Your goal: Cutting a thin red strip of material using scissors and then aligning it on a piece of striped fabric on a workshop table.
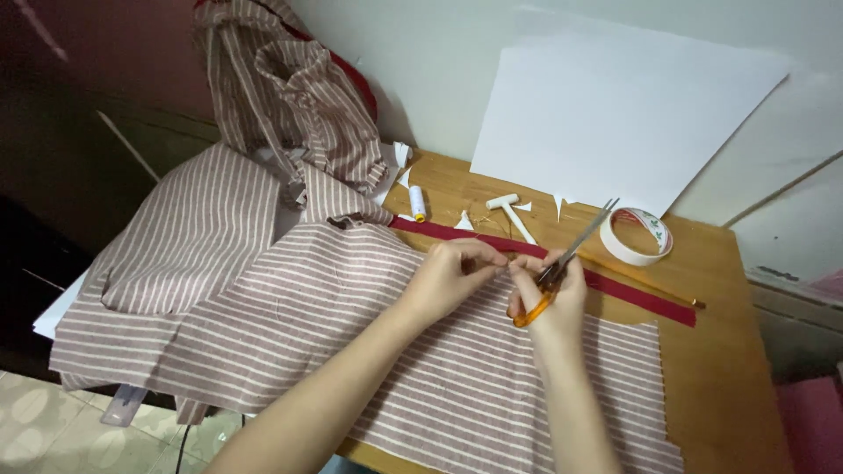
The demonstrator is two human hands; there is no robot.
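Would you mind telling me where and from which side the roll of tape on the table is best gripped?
Grip the roll of tape across its outer rim from above: it lies flat on the wooden table, hole upward, apart from the scissors in the right hand.

Wooden table (729,351) against pale wall (439,61); patterned tile floor (44,421) lower left.

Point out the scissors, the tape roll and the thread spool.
scissors (581,239): head view, on the metal blades above the right hand.
tape roll (617,247): head view, on its white outer wall at the left.
thread spool (417,202): head view, on the white wound middle.
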